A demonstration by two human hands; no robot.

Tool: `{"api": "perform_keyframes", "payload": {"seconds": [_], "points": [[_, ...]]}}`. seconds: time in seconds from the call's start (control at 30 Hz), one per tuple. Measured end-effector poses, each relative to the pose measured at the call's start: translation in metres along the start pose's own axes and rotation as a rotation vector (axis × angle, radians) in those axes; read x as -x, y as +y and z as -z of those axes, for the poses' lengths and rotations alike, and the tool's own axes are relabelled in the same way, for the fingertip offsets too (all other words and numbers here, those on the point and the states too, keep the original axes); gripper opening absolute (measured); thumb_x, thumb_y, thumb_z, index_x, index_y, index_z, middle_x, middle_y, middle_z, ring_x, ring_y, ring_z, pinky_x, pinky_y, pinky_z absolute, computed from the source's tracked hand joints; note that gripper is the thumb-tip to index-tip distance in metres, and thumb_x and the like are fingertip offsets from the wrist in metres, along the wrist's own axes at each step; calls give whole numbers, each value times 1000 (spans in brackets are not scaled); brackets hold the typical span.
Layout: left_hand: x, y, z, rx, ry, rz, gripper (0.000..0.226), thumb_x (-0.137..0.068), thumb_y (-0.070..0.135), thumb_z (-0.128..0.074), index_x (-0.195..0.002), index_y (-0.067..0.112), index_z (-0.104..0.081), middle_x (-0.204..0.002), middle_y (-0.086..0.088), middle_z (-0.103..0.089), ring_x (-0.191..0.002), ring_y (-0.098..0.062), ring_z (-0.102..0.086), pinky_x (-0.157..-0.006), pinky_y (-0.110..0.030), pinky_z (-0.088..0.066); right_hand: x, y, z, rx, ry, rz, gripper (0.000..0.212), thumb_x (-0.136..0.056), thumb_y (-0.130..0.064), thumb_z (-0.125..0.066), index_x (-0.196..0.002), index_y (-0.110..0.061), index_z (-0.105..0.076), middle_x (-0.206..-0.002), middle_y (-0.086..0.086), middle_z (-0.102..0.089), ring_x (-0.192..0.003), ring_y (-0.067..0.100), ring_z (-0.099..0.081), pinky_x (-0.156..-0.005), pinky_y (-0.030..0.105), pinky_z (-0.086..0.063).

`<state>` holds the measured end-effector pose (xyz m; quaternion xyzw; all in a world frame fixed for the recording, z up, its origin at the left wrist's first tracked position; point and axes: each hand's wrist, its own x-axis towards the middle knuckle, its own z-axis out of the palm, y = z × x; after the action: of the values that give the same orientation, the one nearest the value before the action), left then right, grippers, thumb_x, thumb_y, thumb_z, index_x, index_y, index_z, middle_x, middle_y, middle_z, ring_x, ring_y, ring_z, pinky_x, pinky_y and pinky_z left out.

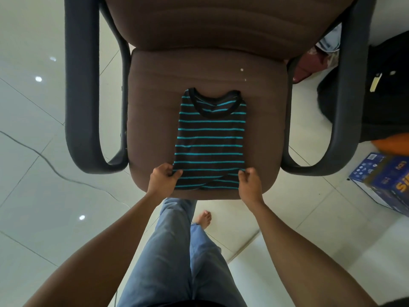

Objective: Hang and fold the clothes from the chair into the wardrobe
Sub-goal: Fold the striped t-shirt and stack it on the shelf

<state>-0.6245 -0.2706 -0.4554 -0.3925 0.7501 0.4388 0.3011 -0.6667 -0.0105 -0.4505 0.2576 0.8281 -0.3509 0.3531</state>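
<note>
A black shirt with teal stripes (210, 138) lies flat on the brown seat of the chair (152, 103), folded into a narrow rectangle with its collar pointing away from me. My left hand (163, 180) pinches the shirt's near left corner. My right hand (249, 185) pinches the near right corner. The bottom hem is turned up a little between the two hands. The wardrobe is not in view.
The chair has two black armrests, one on the left (81, 89) and one on the right (352, 89). A blue cardboard box (385, 178) and a black bag (376, 91) stand on the tiled floor to the right. A dark cable (51, 165) runs across the floor at left.
</note>
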Motion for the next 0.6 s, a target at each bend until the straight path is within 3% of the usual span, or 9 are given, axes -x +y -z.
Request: {"api": "perform_keyframes", "payload": {"seconds": [0.1,0.2,0.3,0.4,0.5,0.6], "points": [[9,-7,-4,-70,-19,11,17,-90,30,-73,-90,15,-66,-80,3,-67,-69,-8,-63,-59,-17,-49,13,23,2,39,-2,-34,12,-106,-25,-45,-109,-15,-49,-103,2,-59,-101,21,-62,-69,14,-46],[12,-20,-12,-174,-80,73,24,-94,37,-67,-85,14,-69,-82,-2,-69,-66,-11,-61,-63,-22,-50,12,33,-5,55,-5,-85,9,-105,-24,-46,-106,-15,-49,-105,4,-60,-106,27,-64,-82,32,-52],[12,-24,-15,-272,-129,137,33,-96,39,-62,-94,8,-73,-84,-6,-70,-69,-18,-63,-66,-28,-52,7,27,-9,88,59,-83,13,-105,-23,-47,-109,-13,-53,-111,9,-65,-106,29,-64,-86,41,-54],[9,-21,-14,-328,-162,214,31,-97,37,-59,-106,10,-71,-90,-5,-71,-76,-21,-68,-76,-34,-60,3,24,-10,87,71,-63,17,-103,-23,-51,-115,-12,-57,-115,7,-65,-106,27,-64,-86,39,-56],[10,-9,-15,-384,-43,122,27,-90,34,-63,-109,15,-63,-93,0,-66,-79,-17,-64,-67,-30,-57,0,19,-9,16,93,-22,24,-97,-22,-59,-120,-16,-57,-118,5,-64,-106,24,-65,-79,26,-55],[8,12,-18,-91,56,-60,32,-89,24,-70,-109,18,-46,-108,1,-55,-93,-14,-55,-70,-17,-44,-9,-2,-4,-37,96,61,40,-95,-28,-63,-132,-21,-49,-127,0,-58,-109,17,-60,-78,17,-48]]}}
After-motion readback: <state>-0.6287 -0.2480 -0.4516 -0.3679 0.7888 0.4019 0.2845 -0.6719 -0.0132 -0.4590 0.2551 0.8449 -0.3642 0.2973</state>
